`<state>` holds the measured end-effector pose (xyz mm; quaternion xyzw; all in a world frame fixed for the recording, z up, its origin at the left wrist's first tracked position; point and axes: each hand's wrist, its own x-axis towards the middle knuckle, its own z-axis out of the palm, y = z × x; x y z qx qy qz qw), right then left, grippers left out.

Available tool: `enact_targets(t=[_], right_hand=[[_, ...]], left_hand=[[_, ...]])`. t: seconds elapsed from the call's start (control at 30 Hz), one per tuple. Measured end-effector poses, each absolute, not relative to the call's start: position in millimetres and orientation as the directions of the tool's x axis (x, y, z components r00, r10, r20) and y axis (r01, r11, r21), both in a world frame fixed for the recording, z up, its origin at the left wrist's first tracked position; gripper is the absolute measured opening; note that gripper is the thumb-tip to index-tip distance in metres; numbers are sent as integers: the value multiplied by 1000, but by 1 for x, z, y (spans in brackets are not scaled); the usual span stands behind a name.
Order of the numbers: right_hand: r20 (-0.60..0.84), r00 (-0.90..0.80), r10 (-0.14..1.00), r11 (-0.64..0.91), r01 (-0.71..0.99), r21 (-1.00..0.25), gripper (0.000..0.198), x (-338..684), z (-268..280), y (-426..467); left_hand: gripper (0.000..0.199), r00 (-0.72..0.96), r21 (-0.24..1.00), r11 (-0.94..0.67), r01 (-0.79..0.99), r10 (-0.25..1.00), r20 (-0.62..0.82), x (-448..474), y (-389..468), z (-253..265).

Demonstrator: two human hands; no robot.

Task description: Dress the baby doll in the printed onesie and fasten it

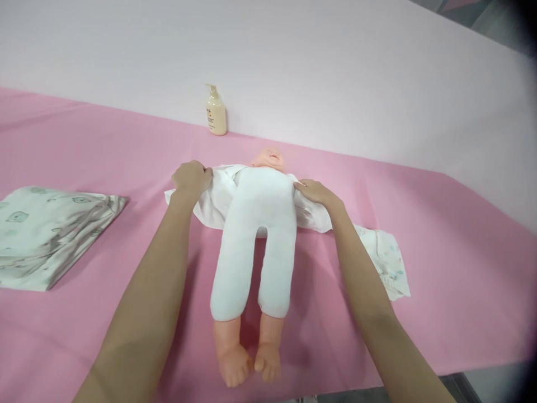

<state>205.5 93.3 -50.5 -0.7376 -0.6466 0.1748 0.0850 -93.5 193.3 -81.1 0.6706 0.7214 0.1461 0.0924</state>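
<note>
A baby doll (263, 246) lies on its back, with a white cloth body and legs and bare plastic feet towards me. A white baby shirt (212, 204) is spread out beneath its upper body, sticking out on both sides. My left hand (192, 180) is closed on the shirt's left part, level with the doll's shoulder. On the other side my right hand (315, 193) holds the shirt's cloth with its fingertips, close against the doll's side. The doll's arms are hidden, and only the lower part of its head shows.
A cream pump bottle (216, 112) stands against the white wall at the back. A folded printed cloth (46, 229) lies at the left. Beyond my right forearm is a printed diaper (384, 257). Pink cloth (453, 268) covers the table; its front edge shows at bottom right.
</note>
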Motion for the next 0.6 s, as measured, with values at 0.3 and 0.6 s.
enact_targets(t=[0.3, 0.6], right_hand=[[799, 173, 576, 195, 920, -339, 33, 188, 52, -42], [-149, 514, 845, -510, 858, 70, 52, 260, -56, -113]], left_hand=[[51, -79, 474, -10, 880, 983, 168, -102, 173, -59], [38, 243, 250, -651, 716, 569, 785, -18, 44, 15]])
